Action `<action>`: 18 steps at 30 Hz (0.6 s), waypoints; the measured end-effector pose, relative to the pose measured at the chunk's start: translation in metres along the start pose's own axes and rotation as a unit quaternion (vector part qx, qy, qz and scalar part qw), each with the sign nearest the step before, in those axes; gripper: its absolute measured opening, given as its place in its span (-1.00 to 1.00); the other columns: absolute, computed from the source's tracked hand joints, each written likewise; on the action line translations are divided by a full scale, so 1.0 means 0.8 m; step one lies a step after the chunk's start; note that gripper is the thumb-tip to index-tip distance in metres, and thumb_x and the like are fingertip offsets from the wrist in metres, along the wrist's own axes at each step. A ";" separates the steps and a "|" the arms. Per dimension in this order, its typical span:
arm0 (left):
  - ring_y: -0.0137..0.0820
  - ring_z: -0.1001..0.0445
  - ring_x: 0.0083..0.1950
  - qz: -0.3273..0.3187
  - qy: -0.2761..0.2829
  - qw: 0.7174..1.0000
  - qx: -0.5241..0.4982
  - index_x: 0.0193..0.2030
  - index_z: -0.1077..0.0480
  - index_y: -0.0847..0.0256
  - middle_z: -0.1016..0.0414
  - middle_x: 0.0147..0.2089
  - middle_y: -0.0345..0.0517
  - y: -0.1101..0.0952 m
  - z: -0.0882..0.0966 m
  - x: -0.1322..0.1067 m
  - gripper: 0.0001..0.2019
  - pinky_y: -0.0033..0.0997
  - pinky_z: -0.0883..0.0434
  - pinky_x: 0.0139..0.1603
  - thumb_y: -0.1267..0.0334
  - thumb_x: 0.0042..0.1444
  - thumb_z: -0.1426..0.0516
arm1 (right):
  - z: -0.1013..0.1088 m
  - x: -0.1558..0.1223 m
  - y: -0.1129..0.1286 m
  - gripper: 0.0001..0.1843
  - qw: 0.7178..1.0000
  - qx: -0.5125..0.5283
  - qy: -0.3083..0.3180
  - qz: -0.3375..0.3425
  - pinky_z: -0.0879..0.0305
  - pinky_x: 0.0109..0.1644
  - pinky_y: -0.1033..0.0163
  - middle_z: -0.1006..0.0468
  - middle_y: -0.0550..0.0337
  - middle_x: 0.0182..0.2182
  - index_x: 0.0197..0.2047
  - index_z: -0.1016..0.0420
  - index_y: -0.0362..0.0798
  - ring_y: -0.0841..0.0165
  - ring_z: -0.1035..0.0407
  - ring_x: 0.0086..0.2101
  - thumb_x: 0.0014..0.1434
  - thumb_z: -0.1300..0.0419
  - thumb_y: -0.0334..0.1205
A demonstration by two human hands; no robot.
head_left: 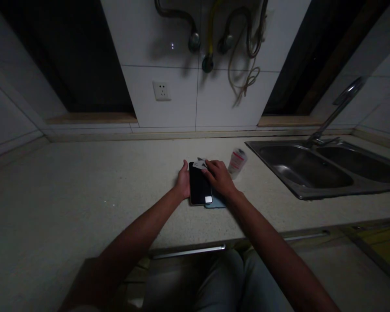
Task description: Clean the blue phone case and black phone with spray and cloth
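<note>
Dim light over the countertop (pixel 84 182), and the black phone (pixel 199 188) lies flat mid-counter, toward the front edge, partly over a blue case (pixel 216 203). Left hand (pixel 183 182) sits against the phone's left side, fingers together; can't tell if it grips. Right hand (pixel 220 177) lays extended fingers on a pale card (pixel 199 164) at the phone's far end. A small bottle (pixel 237 162) lies just beside it, before the sink (pixel 299 193).

Dim kitchen, tiled wall (pixel 214 99); steel sink (pixel 312 169), speckled countertop (pixel 84 186)
</note>
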State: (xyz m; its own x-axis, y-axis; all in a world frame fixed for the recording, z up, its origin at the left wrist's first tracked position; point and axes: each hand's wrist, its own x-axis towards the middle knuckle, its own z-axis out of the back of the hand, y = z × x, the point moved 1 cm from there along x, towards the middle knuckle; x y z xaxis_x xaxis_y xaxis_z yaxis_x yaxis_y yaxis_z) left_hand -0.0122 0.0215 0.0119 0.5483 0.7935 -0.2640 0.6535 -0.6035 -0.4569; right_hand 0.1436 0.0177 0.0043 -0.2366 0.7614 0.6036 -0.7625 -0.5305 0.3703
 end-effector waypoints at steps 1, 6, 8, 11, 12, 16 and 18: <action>-0.04 -0.60 -0.11 0.009 0.011 1.000 -0.001 0.04 -0.49 0.36 -0.61 -0.18 0.21 0.001 -0.002 -0.001 -0.24 -0.05 -0.45 0.00 -0.32 0.25 0.16 | -0.001 0.000 -0.001 -0.49 1.000 0.007 -0.002 -0.002 -0.32 0.10 -0.04 -0.51 -0.10 0.00 0.24 -0.41 -0.06 0.10 -0.34 0.02 0.39 0.00 0.05; -0.01 -0.60 -0.12 0.033 0.029 0.999 -0.003 0.02 -0.49 0.34 -0.61 -0.17 0.24 0.006 -0.009 -0.004 -0.22 -0.03 -0.45 -0.01 -0.36 0.23 0.18 | 0.001 0.003 -0.001 -0.52 0.997 0.073 -0.002 0.023 -0.29 0.17 -0.05 -0.53 -0.03 0.07 0.24 -0.39 0.00 0.14 -0.36 0.07 0.39 0.00 0.04; -0.02 -0.60 -0.13 0.033 0.025 0.999 -0.005 0.00 -0.49 0.34 -0.61 -0.18 0.24 0.007 -0.009 -0.003 -0.21 -0.04 -0.46 -0.02 -0.36 0.23 0.19 | 0.003 0.006 0.003 -0.54 0.996 0.076 0.005 0.036 -0.28 0.17 -0.04 -0.55 -0.03 0.06 0.20 -0.43 -0.01 0.15 -0.37 0.07 0.41 0.02 0.04; -0.03 -0.60 -0.14 0.022 0.035 0.999 -0.017 -0.02 -0.49 0.31 -0.61 -0.18 0.21 0.008 -0.007 0.001 -0.23 -0.05 -0.46 -0.03 -0.37 0.22 0.18 | 0.005 0.013 0.010 -0.54 0.997 0.055 0.028 0.054 -0.27 0.16 -0.03 -0.57 -0.04 0.05 0.18 -0.46 -0.02 0.15 -0.40 0.06 0.42 0.04 0.03; -0.04 -0.60 -0.13 0.017 0.040 0.999 -0.021 -0.02 -0.49 0.29 -0.61 -0.18 0.19 0.008 -0.006 0.002 -0.24 -0.05 -0.46 -0.03 -0.37 0.22 0.17 | 0.005 0.015 0.013 -0.54 0.996 0.046 0.037 0.061 -0.27 0.15 -0.03 -0.57 -0.04 0.06 0.18 -0.46 -0.02 0.14 -0.40 0.05 0.42 0.03 0.02; -0.05 -0.60 -0.11 0.007 0.027 0.999 -0.029 -0.03 -0.49 0.27 -0.62 -0.19 0.15 0.008 -0.004 0.004 -0.26 -0.07 -0.47 -0.02 -0.37 0.22 0.18 | 0.004 0.021 0.023 -0.59 0.994 0.019 0.061 0.089 -0.21 0.20 -0.03 -0.55 0.01 0.11 0.20 -0.46 0.02 0.16 -0.37 0.11 0.42 0.00 -0.05; -0.05 -0.60 -0.11 0.003 0.012 0.999 -0.032 -0.05 -0.49 0.28 -0.62 -0.21 0.15 0.007 -0.005 0.004 -0.26 -0.07 -0.47 -0.01 -0.36 0.23 0.17 | 0.003 0.020 0.027 -0.62 0.993 0.013 0.061 0.099 -0.18 0.23 -0.03 -0.53 0.05 0.14 0.20 -0.46 0.06 0.17 -0.33 0.16 0.41 -0.02 -0.10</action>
State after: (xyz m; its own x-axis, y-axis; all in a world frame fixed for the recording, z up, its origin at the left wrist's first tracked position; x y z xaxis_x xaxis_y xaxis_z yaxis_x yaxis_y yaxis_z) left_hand -0.0044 0.0203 0.0114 0.5644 0.7883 -0.2451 0.6821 -0.6125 -0.3995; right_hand 0.1249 0.0177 0.0240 -0.4529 0.6803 0.5762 -0.6783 -0.6824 0.2724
